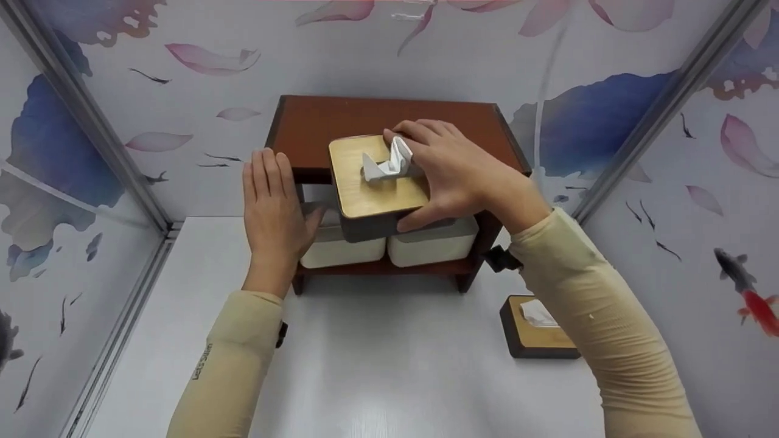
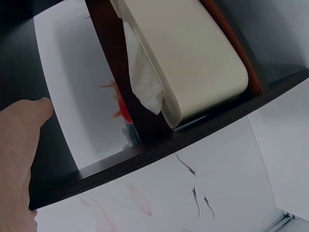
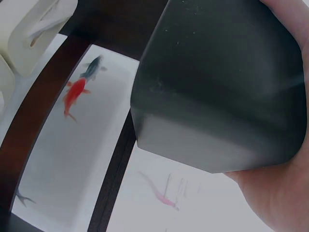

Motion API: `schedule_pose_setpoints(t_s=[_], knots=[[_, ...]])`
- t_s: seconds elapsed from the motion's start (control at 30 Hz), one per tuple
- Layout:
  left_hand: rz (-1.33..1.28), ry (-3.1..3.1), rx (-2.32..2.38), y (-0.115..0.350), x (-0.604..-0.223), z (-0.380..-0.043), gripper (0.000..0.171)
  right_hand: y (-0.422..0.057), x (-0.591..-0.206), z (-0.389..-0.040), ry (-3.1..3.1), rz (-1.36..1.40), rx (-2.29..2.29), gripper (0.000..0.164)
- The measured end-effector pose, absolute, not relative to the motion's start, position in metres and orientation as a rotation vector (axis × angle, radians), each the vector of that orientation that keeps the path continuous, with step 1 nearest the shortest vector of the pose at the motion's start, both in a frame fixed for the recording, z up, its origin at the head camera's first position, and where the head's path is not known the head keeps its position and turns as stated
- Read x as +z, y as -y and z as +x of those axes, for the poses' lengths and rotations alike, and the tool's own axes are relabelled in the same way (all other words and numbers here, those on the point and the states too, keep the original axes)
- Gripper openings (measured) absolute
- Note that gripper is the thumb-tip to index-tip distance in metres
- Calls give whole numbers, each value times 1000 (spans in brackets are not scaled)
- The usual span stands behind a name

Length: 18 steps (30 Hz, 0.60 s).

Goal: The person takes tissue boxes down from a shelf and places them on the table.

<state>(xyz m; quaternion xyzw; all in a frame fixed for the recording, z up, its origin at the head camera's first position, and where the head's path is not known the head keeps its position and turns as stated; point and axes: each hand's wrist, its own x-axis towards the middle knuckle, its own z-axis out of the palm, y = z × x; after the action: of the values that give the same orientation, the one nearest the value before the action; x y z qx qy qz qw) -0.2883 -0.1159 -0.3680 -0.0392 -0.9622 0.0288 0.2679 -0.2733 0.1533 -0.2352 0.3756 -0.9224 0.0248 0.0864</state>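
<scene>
My right hand [image 1: 459,170] grips a square tissue box [image 1: 350,198] with a light wooden lid, dark grey sides and a white tissue sticking up. The box overlaps the front edge of the reddish-brown shelf unit [image 1: 389,112] in the head view; its dark side [image 3: 217,96] fills much of the right wrist view. Against the shelf's left side lies my left hand [image 1: 271,213], fingers straight and thumb spread toward the front. Below, a cream tissue box [image 1: 347,252] and another cream tissue box [image 1: 435,249] sit side by side on the lower board, partly hidden.
A second wooden-lidded tissue box [image 1: 526,340] stands on the white surface [image 1: 365,365] at the right, partly behind my right forearm. White panels [image 1: 182,115] printed with petals and fish surround the shelf, joined by metal frame bars [image 1: 97,128].
</scene>
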Motion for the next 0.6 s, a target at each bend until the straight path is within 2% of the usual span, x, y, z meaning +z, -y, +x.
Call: schedule_pose_setpoints(t_s=[0.6], knots=[[-101,2616,61,117,-365,-288,107,-163,-276,-238,2643,1280,39,124]])
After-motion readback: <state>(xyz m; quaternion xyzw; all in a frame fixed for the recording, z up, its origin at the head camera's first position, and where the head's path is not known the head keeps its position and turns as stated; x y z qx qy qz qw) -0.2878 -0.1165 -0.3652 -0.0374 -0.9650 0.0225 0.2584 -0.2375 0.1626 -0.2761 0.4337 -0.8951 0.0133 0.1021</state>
